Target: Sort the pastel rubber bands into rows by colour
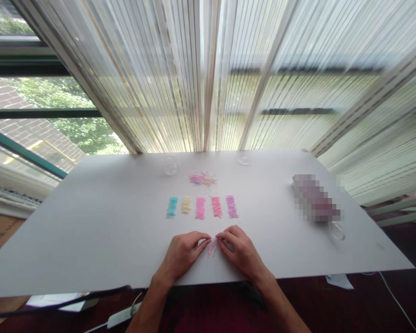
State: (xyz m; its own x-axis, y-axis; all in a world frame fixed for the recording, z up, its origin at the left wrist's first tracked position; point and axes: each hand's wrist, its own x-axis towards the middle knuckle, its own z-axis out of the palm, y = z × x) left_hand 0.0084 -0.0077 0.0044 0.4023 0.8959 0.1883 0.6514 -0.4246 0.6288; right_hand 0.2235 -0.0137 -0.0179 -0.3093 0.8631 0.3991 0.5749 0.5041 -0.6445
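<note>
My left hand (187,249) and my right hand (241,249) meet near the front edge of the white table (100,231). Thumb and forefinger are pinched on each hand, with a tiny pink strip (213,238) between the fingertips. A few loose pink strips (211,250) lie on the tabletop just below; their exact kind is too small to tell. Beyond the hands, small strips lie in neat columns by colour: turquoise (172,207), yellow (186,205), pink (200,207), coral (216,206) and purple (232,206). Farther back is a mixed-colour pile (201,178).
A clear round container (170,166) stands at the back left of the pile, and a clear lid (244,159) lies at the back right. On the right rests a blurred purplish object (315,199) with a loop (337,231). Striped curtains (208,92) hang behind the table.
</note>
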